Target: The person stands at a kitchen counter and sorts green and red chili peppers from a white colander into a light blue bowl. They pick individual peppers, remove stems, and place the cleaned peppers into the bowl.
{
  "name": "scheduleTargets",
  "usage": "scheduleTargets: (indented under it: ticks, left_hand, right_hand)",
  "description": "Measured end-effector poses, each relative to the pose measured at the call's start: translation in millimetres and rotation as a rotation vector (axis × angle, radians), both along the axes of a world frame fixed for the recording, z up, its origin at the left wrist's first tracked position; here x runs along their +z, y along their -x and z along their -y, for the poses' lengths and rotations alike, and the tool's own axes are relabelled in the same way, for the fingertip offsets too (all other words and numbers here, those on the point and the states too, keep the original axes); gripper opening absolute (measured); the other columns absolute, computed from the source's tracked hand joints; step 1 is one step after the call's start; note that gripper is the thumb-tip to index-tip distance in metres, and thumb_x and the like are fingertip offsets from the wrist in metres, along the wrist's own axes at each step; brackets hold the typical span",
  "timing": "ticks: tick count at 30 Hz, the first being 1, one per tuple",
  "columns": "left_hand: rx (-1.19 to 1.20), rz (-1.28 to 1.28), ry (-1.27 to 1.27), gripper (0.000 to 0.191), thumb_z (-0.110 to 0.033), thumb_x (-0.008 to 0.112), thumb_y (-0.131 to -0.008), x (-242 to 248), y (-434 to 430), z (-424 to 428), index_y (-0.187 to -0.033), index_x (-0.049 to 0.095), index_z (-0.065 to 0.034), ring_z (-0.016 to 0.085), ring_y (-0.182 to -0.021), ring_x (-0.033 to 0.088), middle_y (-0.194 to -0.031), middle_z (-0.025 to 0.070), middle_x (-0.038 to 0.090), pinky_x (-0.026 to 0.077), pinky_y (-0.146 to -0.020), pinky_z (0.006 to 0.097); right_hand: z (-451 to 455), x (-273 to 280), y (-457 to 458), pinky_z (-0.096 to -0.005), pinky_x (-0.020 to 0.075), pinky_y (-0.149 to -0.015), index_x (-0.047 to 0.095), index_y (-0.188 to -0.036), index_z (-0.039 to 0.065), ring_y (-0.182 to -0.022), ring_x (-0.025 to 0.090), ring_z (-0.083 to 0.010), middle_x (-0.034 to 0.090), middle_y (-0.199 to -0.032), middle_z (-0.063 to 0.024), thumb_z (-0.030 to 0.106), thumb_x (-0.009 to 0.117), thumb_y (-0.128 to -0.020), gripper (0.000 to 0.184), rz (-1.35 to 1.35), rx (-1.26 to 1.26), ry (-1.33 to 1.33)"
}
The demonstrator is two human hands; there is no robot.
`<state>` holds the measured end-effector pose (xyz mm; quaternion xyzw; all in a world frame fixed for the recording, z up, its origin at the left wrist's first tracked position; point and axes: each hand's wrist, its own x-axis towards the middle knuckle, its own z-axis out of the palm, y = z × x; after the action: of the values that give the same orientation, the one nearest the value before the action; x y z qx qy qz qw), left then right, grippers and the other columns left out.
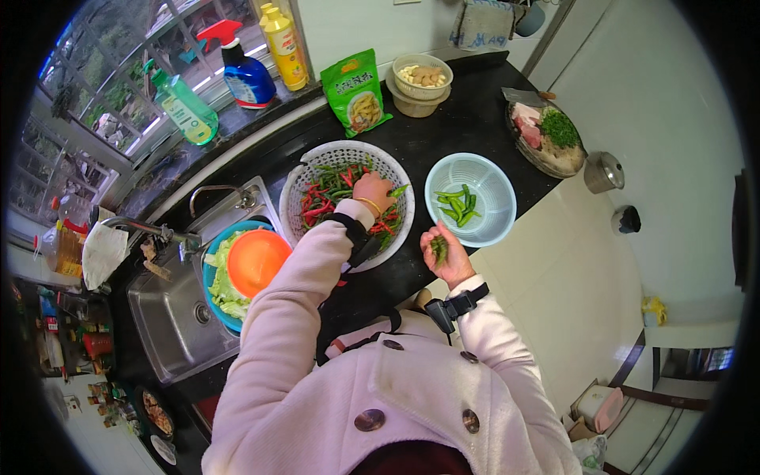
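Observation:
My left hand (374,191) is inside a large white perforated plastic basket (285,205), over a mix of red and green chili peppers (317,208). A light green chili (400,190) juts out from between its fingers. My right hand (452,261) is turned palm up at the near rim of a pale blue plastic colander (497,205). Its curled fingers hold a small green bunch (439,249); whether it is chilies or stems I cannot tell. Several green chilies (456,206) lie in the colander.
At left, a sink (172,320) holds a blue basin (208,279) of lettuce with an orange bowl (258,261) on top. Behind stand a green food packet (356,95) and stacked small baskets (418,98). A cleaver (522,97) lies by a round chopping board (555,157) bearing meat and chopped greens.

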<state>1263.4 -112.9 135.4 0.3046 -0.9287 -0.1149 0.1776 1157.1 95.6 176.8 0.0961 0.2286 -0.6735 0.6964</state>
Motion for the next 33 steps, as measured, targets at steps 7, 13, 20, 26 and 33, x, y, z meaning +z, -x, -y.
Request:
scheduleTargets:
  ticks: [7, 13, 20, 26, 33]
  left_hand:
    - [-0.326, -0.594, -1.671, 0.027, -0.026, 0.06, -0.084, 48, 5, 22, -0.098, 0.062, -0.0033, 0.011, -0.068, 0.059, -0.081, 0.0016, 0.061, 0.048, -0.061, 0.0261]
    - [-0.445, -0.651, -1.854, 0.032, -0.023, 0.049, -0.091, 81, -22, -3, -0.112, 0.053, 0.0013, 0.014, -0.079, 0.059, -0.089, 0.0048, 0.061, 0.047, -0.065, 0.0264]
    - [-0.439, -0.653, -1.784, 0.031, -0.017, 0.044, -0.091, 66, -42, -11, -0.113, 0.05, 0.0039, 0.018, -0.08, 0.056, -0.094, 0.0081, 0.059, 0.044, -0.064, 0.0276]
    - [-0.479, -0.424, -1.429, 0.008, -0.013, 0.057, -0.085, 58, -47, -1, -0.088, 0.053, -0.0056, 0.009, -0.073, 0.055, -0.081, 0.0011, 0.058, 0.043, -0.066, 0.0222]
    - [-0.437, -0.535, -1.345, 0.009, -0.009, 0.06, -0.083, 67, -31, -13, -0.082, 0.051, -0.0053, 0.008, -0.067, 0.053, -0.075, 0.0004, 0.057, 0.041, -0.06, 0.0212]
  right_hand:
    - [6, 28, 17, -0.0151, 0.0248, -0.038, 0.052, -0.106, 0.006, -0.048, 0.031, -0.0021, 0.04, -0.067, 0.0044, 0.023, 0.052, -0.091, 0.023, -0.417, 0.209, 0.032]
    - [36, 44, -16, -0.0156, 0.0243, -0.04, 0.054, -0.107, 0.005, -0.048, 0.033, -0.003, 0.041, -0.068, 0.0043, 0.029, 0.048, -0.092, 0.029, -0.592, 0.236, 0.163]
    - [48, 43, -36, -0.0173, 0.0237, -0.04, 0.054, -0.096, 0.005, -0.047, 0.035, -0.0047, 0.043, -0.067, 0.0035, 0.028, 0.047, -0.092, 0.024, -0.784, 0.301, 0.112]
    - [48, 40, -36, -0.0168, 0.0232, -0.04, 0.051, -0.092, 0.008, -0.048, 0.034, -0.0043, 0.043, -0.067, 0.0032, 0.026, 0.044, -0.094, 0.02, -0.842, 0.24, 0.128]
    - [47, 35, -26, -0.0171, 0.0226, -0.04, 0.047, -0.087, 0.009, -0.047, 0.035, -0.0048, 0.044, -0.067, 0.0015, 0.024, 0.045, -0.093, 0.016, -0.657, 0.226, 0.131]
